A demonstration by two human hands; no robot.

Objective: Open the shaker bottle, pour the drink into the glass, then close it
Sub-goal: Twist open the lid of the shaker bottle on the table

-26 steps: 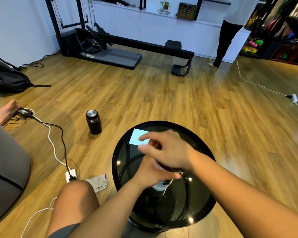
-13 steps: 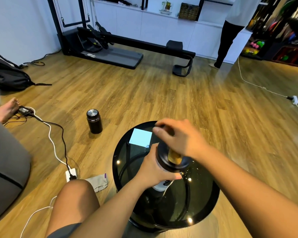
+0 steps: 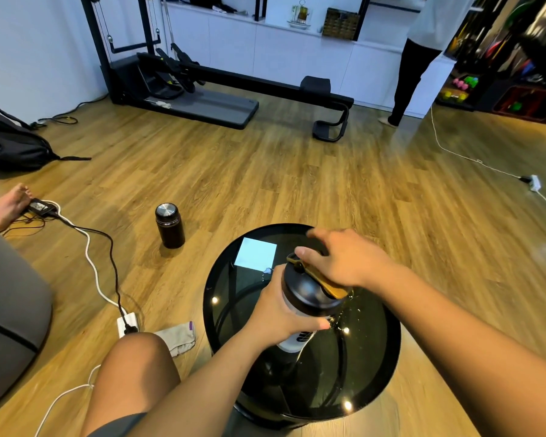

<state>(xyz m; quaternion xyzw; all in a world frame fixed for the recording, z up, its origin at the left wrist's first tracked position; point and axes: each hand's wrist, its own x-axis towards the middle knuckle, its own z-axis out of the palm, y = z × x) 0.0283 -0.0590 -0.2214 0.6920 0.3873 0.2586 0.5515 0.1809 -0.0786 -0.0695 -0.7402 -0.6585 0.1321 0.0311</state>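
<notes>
Gym room, wood floor, round black glass table (image 3: 224,298) near centre. Your left hand (image 3: 281,313) clenches the shaker bottle (image 3: 306,298), tilted, above the table. Your right hand (image 3: 344,263) rests on the gold flip cap (image 3: 325,283), fingers loosely over it; firm hold or not, can't tell. Droplets glint to the right. No glass visible, so tilting further likely spills. A wet bottle could slip.

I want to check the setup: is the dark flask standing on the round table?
No, the flask stands on the wooden floor, left of the table.
</notes>
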